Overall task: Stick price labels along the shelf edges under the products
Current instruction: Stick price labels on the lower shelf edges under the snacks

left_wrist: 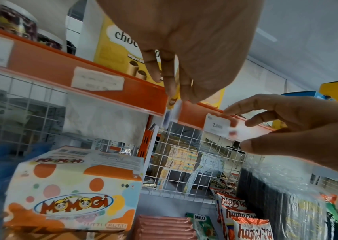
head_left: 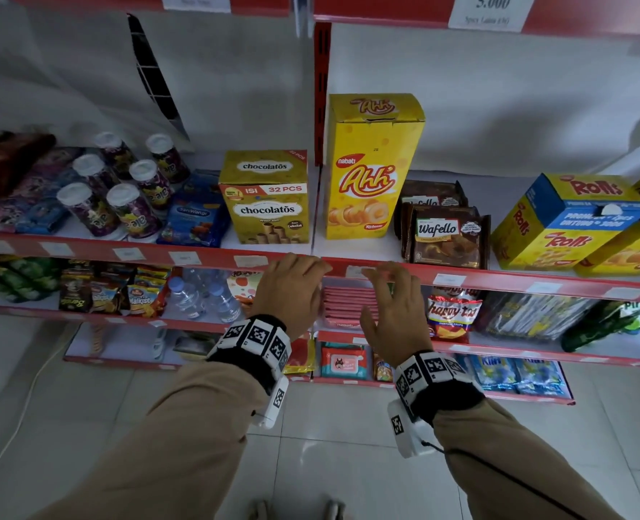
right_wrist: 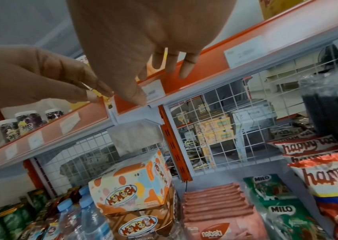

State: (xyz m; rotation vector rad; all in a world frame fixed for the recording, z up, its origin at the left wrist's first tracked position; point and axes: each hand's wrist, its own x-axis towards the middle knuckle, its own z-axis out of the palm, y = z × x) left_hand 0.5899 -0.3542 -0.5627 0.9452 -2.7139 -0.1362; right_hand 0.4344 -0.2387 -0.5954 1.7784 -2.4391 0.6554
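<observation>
Right now the biggest thing before me is the red shelf edge [head_left: 498,277], running from nine o'clock to three o'clock across the head view, with small white labels spaced along it. Above it at twelve o'clock stands the tall yellow Ahh box [head_left: 371,170], with the chocolatos box [head_left: 266,198] just beside it at eleven o'clock and the brown Wafello packs [head_left: 447,234] at one o'clock. Below the edge lies a stack of pink wafer packs [head_left: 342,304].

My left hand [head_left: 292,290] reaches up at the join between the two shelf sections, its fingers gathered to a narrow pinch; the left wrist view shows the fingertips [left_wrist: 184,92] at a small white clip-like piece there, though I cannot tell whether they hold it. My right hand [head_left: 389,305] sits at one o'clock from the left, fingers loosely spread and fairly straight, their tips touching the price label [left_wrist: 217,125] on the edge under the Ahh box. That label reads 2.000.
</observation>
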